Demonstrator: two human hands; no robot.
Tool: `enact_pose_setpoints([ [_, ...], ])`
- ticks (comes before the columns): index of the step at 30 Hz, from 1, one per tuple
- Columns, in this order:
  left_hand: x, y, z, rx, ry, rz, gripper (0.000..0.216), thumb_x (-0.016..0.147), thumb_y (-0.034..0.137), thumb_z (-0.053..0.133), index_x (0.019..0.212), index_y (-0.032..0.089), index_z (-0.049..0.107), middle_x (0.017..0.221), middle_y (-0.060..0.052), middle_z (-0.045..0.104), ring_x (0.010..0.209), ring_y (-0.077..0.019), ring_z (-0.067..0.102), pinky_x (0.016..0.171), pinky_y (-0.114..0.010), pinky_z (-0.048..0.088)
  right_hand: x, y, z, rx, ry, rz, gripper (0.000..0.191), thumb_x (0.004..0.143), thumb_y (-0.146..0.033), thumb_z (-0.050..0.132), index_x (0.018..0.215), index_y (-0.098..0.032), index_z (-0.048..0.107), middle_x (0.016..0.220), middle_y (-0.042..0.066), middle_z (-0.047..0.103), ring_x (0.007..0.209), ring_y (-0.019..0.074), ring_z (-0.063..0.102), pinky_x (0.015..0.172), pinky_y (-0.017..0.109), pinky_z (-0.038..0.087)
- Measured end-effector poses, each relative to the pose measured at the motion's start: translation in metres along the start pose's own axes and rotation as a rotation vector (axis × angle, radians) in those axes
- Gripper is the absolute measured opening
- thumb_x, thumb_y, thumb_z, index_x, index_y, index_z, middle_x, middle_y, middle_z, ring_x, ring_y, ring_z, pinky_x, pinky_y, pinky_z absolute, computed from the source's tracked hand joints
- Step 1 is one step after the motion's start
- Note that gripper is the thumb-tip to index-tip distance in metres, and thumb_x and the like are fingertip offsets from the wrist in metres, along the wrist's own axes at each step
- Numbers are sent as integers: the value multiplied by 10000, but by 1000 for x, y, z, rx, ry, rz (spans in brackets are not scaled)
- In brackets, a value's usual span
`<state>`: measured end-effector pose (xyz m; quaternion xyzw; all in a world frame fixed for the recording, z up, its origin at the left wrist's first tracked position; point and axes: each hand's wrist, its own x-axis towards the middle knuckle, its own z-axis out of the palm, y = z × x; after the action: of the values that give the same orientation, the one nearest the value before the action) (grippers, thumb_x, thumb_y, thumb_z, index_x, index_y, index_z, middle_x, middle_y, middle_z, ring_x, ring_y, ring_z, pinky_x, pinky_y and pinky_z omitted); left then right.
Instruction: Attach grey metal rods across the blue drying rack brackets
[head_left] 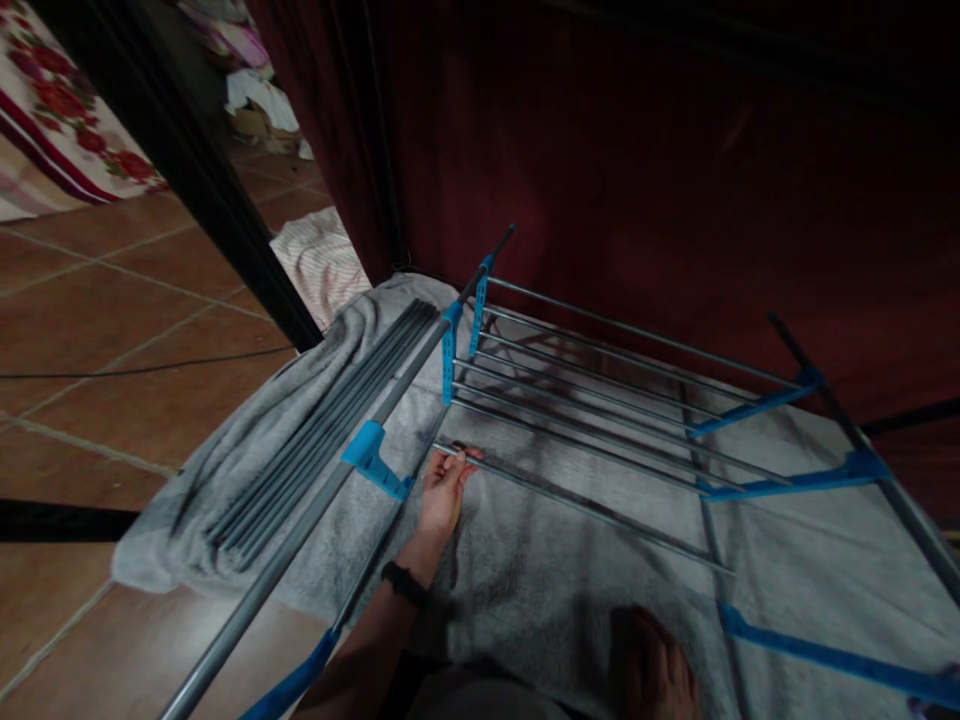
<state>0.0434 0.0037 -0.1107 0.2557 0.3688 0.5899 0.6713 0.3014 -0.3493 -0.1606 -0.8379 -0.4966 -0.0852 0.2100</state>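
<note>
Metal rod (585,506) is over the middle of the blanket (517,565), pinched near one end by your left hand (444,482), likely for tip control. Loose rods (322,428) line its left edge, probably for reach; can't tell your dim right hand's (664,665) grip.

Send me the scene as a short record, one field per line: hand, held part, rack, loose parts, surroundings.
Left hand: closed on a thin metal rod, near its left end; black wristband on that arm
Held rod: neither end sits in a blue bracket
Rack: metal poles, blue brackets, several rods fitted across
Loose rods: bundled on a gray blanket
Surroundings: brown tiled floor at left
</note>
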Motion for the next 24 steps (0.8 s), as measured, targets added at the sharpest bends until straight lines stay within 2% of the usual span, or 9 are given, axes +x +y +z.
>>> enact_pose_setpoints([
  [3,-1,-1,0,-12,1,-13,329,816,432,971,921,257,713,951,-46,805,939,-222,783,825,-330,618,1,-5,-6,15,-13,0,596,1137,-629,282,1387,-243,661,1305,174,773,1186,374,698,1040,574,525],
  [8,-2,-2,1,-62,-31,-6,293,822,401,955,931,262,723,943,-43,794,940,-224,779,831,-348,621,2,13,-7,0,-51,-90,542,1147,-623,350,1365,-249,675,1345,149,776,1187,328,720,1002,496,535],
  [12,-2,-2,2,-82,-54,-6,326,821,403,962,922,255,690,949,-35,799,958,-215,784,864,-358,625,1,18,-4,-11,-35,-104,515,1150,-578,373,1367,-220,673,1374,167,765,1225,331,707,1043,502,511],
  [17,-1,-2,6,-103,-39,8,384,780,449,999,877,255,682,908,-29,802,922,-200,783,836,-331,612,2,15,-5,-27,-46,-93,558,1143,-569,357,1411,-190,667,1380,184,762,1265,362,691,1062,534,493],
  [24,-1,-4,16,-68,8,21,370,768,466,1001,880,266,710,856,-21,787,883,-238,778,802,-377,612,7,-2,-8,22,33,-55,554,1115,-620,334,1332,-263,699,1274,157,786,1126,360,717,968,535,527],
])
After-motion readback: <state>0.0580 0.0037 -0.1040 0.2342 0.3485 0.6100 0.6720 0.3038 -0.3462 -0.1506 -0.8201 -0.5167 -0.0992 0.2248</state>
